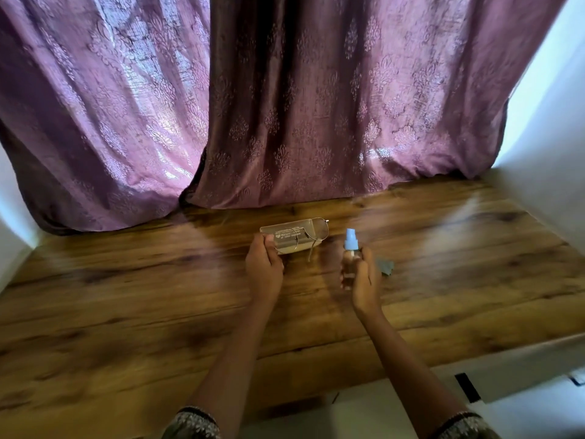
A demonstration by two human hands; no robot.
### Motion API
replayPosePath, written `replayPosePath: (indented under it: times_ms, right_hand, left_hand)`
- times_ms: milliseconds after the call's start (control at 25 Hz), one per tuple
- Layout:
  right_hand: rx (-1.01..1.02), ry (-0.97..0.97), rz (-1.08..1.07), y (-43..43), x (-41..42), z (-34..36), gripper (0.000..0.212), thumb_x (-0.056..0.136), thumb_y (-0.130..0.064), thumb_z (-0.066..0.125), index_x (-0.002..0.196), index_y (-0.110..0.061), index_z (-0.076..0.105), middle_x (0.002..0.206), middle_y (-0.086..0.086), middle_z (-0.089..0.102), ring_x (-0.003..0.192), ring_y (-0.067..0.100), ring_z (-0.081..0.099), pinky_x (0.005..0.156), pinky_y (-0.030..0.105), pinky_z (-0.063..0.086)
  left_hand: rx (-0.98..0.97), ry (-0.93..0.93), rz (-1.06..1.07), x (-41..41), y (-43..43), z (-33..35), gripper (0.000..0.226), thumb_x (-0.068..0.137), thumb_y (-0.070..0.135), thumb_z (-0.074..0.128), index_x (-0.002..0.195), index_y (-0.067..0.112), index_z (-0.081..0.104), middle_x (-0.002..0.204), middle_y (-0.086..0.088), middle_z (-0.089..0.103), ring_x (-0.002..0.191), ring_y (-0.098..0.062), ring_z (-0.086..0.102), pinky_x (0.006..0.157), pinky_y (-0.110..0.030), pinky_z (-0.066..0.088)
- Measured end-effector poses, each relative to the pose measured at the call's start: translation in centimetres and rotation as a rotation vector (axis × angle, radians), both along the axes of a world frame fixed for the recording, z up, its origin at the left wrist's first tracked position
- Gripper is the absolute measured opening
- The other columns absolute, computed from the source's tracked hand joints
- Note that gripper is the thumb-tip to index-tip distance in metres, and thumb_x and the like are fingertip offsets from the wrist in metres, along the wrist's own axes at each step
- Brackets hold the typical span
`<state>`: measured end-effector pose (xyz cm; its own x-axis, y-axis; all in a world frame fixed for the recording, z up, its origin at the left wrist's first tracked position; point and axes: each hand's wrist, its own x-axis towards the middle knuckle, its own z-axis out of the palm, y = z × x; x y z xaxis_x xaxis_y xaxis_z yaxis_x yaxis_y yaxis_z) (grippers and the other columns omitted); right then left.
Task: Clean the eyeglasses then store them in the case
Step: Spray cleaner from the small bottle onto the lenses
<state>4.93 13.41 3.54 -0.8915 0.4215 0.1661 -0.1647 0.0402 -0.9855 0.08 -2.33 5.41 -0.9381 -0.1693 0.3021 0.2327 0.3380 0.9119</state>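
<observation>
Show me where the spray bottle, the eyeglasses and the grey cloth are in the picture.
spray bottle (351,241): head view, on its blue spray head.
eyeglasses (317,230): head view, on the lens nearer the spray bottle.
grey cloth (386,268): head view, on the part that shows.

forearms extended — left grip (264,268) pinching eyeglasses (316,230), right grip (365,280) round spray bottle (350,243)

Glossy wood table (158,312); thin metal specs (300,237); clear plastic case (285,231).
</observation>
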Motion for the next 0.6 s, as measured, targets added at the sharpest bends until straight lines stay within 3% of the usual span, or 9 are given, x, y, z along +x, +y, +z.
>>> replayPosePath:
  times_ms: [80,160,200,280,400,480,600]
  right_hand:
    - [0.103,0.078,0.021,-0.3,1.3,0.9,0.019,0.096,-0.029,0.042,0.11,-0.04,0.05,0.062,-0.007,0.051,0.049,0.011,0.047,0.045,0.028,0.04]
    - [0.245,0.152,0.088,-0.8,2.3,1.8,0.046,0.096,-0.034,0.044,0.137,-0.047,0.028,0.063,-0.012,0.053,0.049,0.012,0.047,0.044,0.027,0.044]
    - [0.324,0.173,0.116,-1.3,2.9,2.3,0.051,0.096,-0.038,0.042,0.14,-0.049,0.02,0.067,-0.016,0.054,0.05,0.009,0.047,0.046,0.025,0.045]
    - [0.49,0.209,0.129,-2.3,3.0,3.3,0.045,0.094,-0.045,0.036,0.137,-0.05,0.025,0.078,-0.02,0.051,0.057,0.001,0.045,0.054,0.022,0.041]
    - [0.598,0.236,0.032,-3.3,3.2,4.3,0.037,0.096,-0.028,0.043,0.131,-0.039,0.036,0.068,-0.015,0.044,0.053,-0.004,0.039,0.052,0.015,0.031]
    - [0.616,0.227,-0.008,-3.7,3.3,4.8,0.046,0.092,-0.017,0.053,0.13,-0.036,0.036,0.068,-0.015,0.045,0.048,0.002,0.043,0.047,0.01,0.031]
    - [0.719,0.153,0.019,-4.1,3.3,5.4,0.07,0.084,-0.012,0.061,0.138,-0.042,0.027,0.084,-0.009,0.058,0.058,0.002,0.053,0.051,0.007,0.035]
  left_hand:
    - [-0.011,0.004,-0.016,0.4,0.3,0.1,0.025,0.099,0.022,0.031,0.086,0.007,0.048,0.073,-0.009,0.052,0.064,-0.025,0.051,0.059,-0.041,0.046]
    - [-0.046,0.021,-0.01,1.0,0.7,0.3,0.025,0.099,0.022,0.031,0.087,0.008,0.048,0.076,-0.007,0.053,0.068,-0.024,0.052,0.061,-0.039,0.043]
    - [-0.068,0.038,-0.003,1.5,0.9,0.4,0.025,0.099,0.022,0.031,0.088,0.009,0.049,0.077,-0.006,0.055,0.069,-0.023,0.053,0.06,-0.035,0.042]
    - [-0.08,0.058,-0.006,1.8,1.3,0.8,0.026,0.099,0.021,0.032,0.091,0.006,0.051,0.08,-0.008,0.059,0.068,-0.025,0.056,0.059,-0.034,0.044]
    - [-0.073,0.089,-0.052,2.4,1.4,1.3,0.027,0.099,0.019,0.032,0.091,0.004,0.053,0.08,-0.013,0.061,0.067,-0.025,0.056,0.059,-0.037,0.044]
    - [-0.062,0.091,-0.068,2.7,1.3,1.5,0.027,0.099,0.018,0.032,0.089,0.004,0.053,0.079,-0.014,0.061,0.066,-0.026,0.055,0.059,-0.038,0.043]
    - [-0.054,0.091,-0.082,2.9,1.2,1.6,0.026,0.099,0.018,0.032,0.087,0.006,0.052,0.076,-0.01,0.059,0.066,-0.025,0.055,0.058,-0.035,0.042]
